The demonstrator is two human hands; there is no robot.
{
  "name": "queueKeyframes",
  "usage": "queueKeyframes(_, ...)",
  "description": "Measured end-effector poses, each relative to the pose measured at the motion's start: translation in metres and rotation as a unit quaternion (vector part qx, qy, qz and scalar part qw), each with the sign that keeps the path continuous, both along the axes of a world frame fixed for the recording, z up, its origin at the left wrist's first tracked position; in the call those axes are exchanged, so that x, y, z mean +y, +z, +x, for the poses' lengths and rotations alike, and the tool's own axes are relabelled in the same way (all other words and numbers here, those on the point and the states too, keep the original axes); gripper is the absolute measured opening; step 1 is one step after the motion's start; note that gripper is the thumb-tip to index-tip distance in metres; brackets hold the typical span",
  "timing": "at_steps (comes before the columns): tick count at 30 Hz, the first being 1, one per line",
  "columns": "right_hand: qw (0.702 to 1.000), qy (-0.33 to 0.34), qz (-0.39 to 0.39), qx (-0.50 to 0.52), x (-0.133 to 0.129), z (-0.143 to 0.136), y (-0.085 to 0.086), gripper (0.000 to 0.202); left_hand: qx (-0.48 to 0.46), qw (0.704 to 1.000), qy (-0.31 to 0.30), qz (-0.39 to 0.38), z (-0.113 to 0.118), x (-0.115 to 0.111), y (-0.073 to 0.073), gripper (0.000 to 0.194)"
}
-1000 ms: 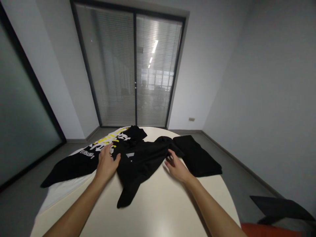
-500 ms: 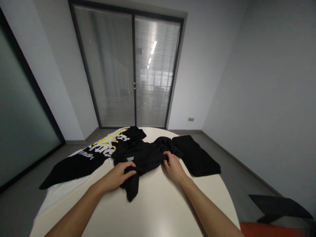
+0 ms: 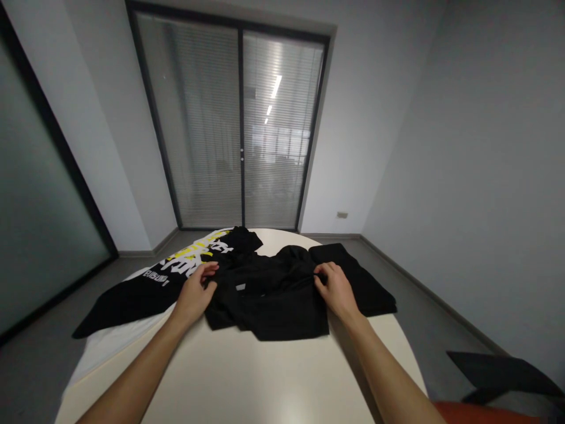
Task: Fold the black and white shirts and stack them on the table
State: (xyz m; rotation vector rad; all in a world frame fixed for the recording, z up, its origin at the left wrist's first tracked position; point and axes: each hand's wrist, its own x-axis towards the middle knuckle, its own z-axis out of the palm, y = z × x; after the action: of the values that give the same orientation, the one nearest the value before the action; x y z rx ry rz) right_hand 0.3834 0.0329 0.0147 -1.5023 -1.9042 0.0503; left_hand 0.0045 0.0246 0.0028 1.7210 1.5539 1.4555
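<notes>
A black garment [image 3: 282,306] with a small light label lies crumpled at its far side and spread flatter toward me. At its left edge is my left hand [image 3: 198,290], fingers curled with a gap between thumb and fingertips, nothing seen between them. My right hand [image 3: 338,288] pinches the garment's right edge. Left of it lies a black shirt [image 3: 132,300] with white and yellow print, on top of white cloth [image 3: 101,353]. A folded black cloth [image 3: 359,282] rests to the right, partly behind my right hand.
Everything lies on a round-edged cream table [image 3: 265,383]. Beyond it stands a glass partition with blinds [image 3: 198,129]. At the lower right are a black chair part [image 3: 503,371] and something red [image 3: 485,413].
The black garment's near part is now spread wider and flatter toward me. My left hand has moved left and up, and my right hand has moved right along the garment.
</notes>
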Motion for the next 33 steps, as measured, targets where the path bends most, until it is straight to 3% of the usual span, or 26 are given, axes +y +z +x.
queueKeyframes(3, 0.973, 0.199, -0.116, 0.022, -0.016, -0.014, 0.01, 0.015, 0.162, 0.981, -0.093, 0.062, 0.011, -0.02, 0.012, 0.045)
queueKeyframes(6, 0.924, 0.326, -0.197, -0.027, -0.031, -0.027, 0.012, 0.039, 0.28, 0.931, -0.234, 0.018, 0.023, -0.037, 0.016, 0.055)
queueKeyframes(8, 0.913, 0.335, -0.223, -0.071, -0.036, -0.033, 0.008, 0.048, 0.322, 0.901, -0.291, -0.023, 0.03, -0.043, 0.013, 0.057)
queueKeyframes(10, 0.915, 0.317, -0.228, -0.099, -0.036, -0.036, 0.005, 0.035, 0.343, 0.888, -0.302, -0.049, 0.034, -0.043, 0.009, 0.043)
queueKeyframes(13, 0.926, 0.293, -0.207, -0.115, -0.034, -0.037, 0.005, 0.013, 0.343, 0.893, -0.282, -0.077, 0.035, -0.041, 0.009, 0.021)
queueKeyframes(16, 0.94, 0.261, -0.195, -0.105, -0.035, -0.037, 0.011, 0.016, 0.308, 0.902, -0.278, -0.117, 0.033, -0.042, 0.019, 0.022)
queueKeyframes(18, 0.934, 0.26, -0.234, -0.07, -0.038, -0.036, 0.017, 0.018, 0.28, 0.897, -0.299, -0.166, 0.031, -0.047, 0.028, 0.025)
queueKeyframes(20, 0.896, 0.295, -0.332, -0.023, -0.043, -0.037, 0.022, 0.016, 0.257, 0.87, -0.343, -0.243, 0.03, -0.054, 0.037, 0.028)
queueKeyframes(22, 0.83, 0.344, -0.437, 0.031, -0.047, -0.037, 0.026, 0.02, 0.243, 0.83, -0.396, -0.31, 0.03, -0.061, 0.045, 0.033)
queueKeyframes(23, 0.803, 0.366, -0.467, 0.057, -0.048, -0.038, 0.028, 0.024, 0.241, 0.815, -0.415, -0.324, 0.031, -0.063, 0.047, 0.034)
queueKeyframes(24, 0.794, 0.378, -0.469, 0.079, -0.048, -0.038, 0.029, 0.028, 0.24, 0.81, -0.423, -0.327, 0.033, -0.065, 0.049, 0.036)
queueKeyframes(25, 0.807, 0.377, -0.444, 0.095, -0.047, -0.038, 0.03, 0.031, 0.237, 0.819, -0.417, -0.314, 0.035, -0.065, 0.05, 0.038)
queueKeyframes(29, 0.922, 0.305, -0.232, 0.053, -0.035, -0.03, 0.024, 0.025, 0.243, 0.911, -0.304, -0.136, 0.044, -0.058, 0.039, 0.029)
queueKeyframes(31, 0.936, 0.294, -0.193, 0.0, -0.028, -0.024, 0.018, 0.032, 0.274, 0.913, -0.29, -0.088, 0.045, -0.054, 0.029, 0.035)
queueKeyframes(33, 0.932, 0.296, -0.204, -0.043, -0.025, -0.019, 0.011, 0.052, 0.302, 0.891, -0.316, -0.122, 0.044, -0.054, 0.022, 0.037)
